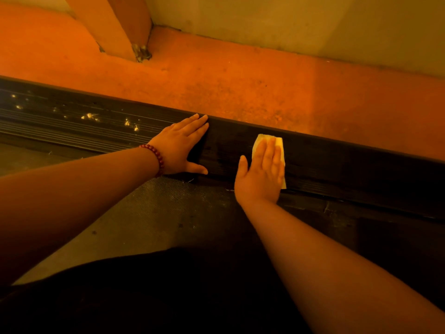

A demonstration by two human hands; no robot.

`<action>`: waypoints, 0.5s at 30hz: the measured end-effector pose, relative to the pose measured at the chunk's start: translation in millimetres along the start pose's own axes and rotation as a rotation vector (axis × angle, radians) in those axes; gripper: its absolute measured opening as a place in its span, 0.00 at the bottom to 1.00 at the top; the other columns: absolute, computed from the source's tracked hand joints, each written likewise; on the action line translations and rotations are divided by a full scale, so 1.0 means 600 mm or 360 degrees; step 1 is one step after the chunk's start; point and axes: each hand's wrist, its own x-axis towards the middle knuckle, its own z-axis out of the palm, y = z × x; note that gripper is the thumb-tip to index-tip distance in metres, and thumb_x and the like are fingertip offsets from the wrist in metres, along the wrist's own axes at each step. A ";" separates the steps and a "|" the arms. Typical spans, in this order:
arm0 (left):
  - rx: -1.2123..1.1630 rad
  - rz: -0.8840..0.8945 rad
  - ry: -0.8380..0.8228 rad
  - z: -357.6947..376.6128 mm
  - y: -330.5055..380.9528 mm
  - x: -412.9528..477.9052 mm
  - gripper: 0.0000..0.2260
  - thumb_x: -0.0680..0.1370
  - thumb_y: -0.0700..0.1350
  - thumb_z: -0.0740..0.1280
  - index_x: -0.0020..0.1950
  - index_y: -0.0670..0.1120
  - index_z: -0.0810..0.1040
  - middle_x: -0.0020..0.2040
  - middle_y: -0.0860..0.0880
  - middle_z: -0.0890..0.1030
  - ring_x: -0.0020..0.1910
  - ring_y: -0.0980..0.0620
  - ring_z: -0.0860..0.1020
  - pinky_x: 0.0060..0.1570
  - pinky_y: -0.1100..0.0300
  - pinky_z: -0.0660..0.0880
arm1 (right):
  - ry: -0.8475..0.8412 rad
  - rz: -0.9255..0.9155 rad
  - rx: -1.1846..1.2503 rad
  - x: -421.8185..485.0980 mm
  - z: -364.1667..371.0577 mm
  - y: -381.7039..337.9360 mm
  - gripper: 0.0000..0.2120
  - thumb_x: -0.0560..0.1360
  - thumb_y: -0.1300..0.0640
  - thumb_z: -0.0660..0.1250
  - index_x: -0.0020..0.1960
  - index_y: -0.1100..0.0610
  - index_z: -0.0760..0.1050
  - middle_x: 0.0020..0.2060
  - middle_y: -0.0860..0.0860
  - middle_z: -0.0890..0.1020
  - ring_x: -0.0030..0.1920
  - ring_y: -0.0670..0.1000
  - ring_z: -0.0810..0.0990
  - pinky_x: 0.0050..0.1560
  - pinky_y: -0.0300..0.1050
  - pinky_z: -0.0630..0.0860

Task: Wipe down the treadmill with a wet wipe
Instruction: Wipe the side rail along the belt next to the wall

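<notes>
Treadmill side rail [349, 165] runs diagonally across the shot, from upper left to lower right. It's a long black strip with fine lengthwise ribs. The wet wipe [280, 147] sits on top of it, a bit right of the middle: a pale yellowish folded rectangle, lying flat.

The right hand [261, 174] lies flat on the wipe, fingers straight and close together, thumb out to the side. It's pressing it down on the rail, not pinching it. Only the wipe's far corners and right edge peek out from under the fingers.

The left hand [183, 145] is also flat on the rail, just left of the wipe, fingers straight and together, thumb spread along the near edge. It holds nothing. A dark red beaded bracelet [156, 157] is on that wrist.

Further left the rail has pale specks [90, 116] on the ribs. The patch around the hands looks darker and a bit shiny. On the near side of the rail is the belt [156, 213], grey with a fine grainy texture. Beyond the rail is an orange, mottled floor [240, 88] that meets a plain wall [313, 27].
</notes>
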 end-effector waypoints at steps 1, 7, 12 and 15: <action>0.0005 -0.0001 0.0009 0.000 0.000 0.000 0.51 0.68 0.72 0.61 0.78 0.48 0.40 0.78 0.52 0.38 0.77 0.52 0.40 0.74 0.48 0.47 | -0.0019 0.0000 0.0012 0.002 0.001 -0.015 0.31 0.82 0.43 0.44 0.78 0.56 0.35 0.78 0.53 0.37 0.77 0.53 0.36 0.75 0.50 0.35; 0.0006 -0.0015 0.0087 0.003 -0.002 -0.002 0.52 0.67 0.73 0.61 0.78 0.46 0.41 0.78 0.51 0.40 0.77 0.51 0.41 0.74 0.48 0.47 | -0.0121 -0.0726 -0.0082 0.016 -0.007 -0.007 0.30 0.82 0.42 0.44 0.78 0.53 0.37 0.78 0.50 0.40 0.77 0.49 0.37 0.72 0.44 0.33; -0.0022 -0.0041 0.0043 0.002 -0.002 -0.001 0.54 0.65 0.74 0.58 0.78 0.46 0.39 0.78 0.51 0.37 0.77 0.51 0.39 0.73 0.48 0.47 | -0.0055 -0.0093 -0.0100 0.036 -0.022 0.015 0.32 0.82 0.42 0.42 0.78 0.56 0.35 0.78 0.53 0.38 0.77 0.52 0.37 0.75 0.49 0.36; -0.0041 -0.0046 0.0050 0.002 0.001 0.000 0.53 0.67 0.72 0.62 0.78 0.46 0.39 0.78 0.52 0.37 0.77 0.51 0.39 0.73 0.49 0.46 | -0.0176 -0.0263 -0.0031 0.049 -0.016 -0.037 0.32 0.82 0.41 0.43 0.78 0.55 0.34 0.77 0.53 0.37 0.77 0.52 0.35 0.73 0.48 0.33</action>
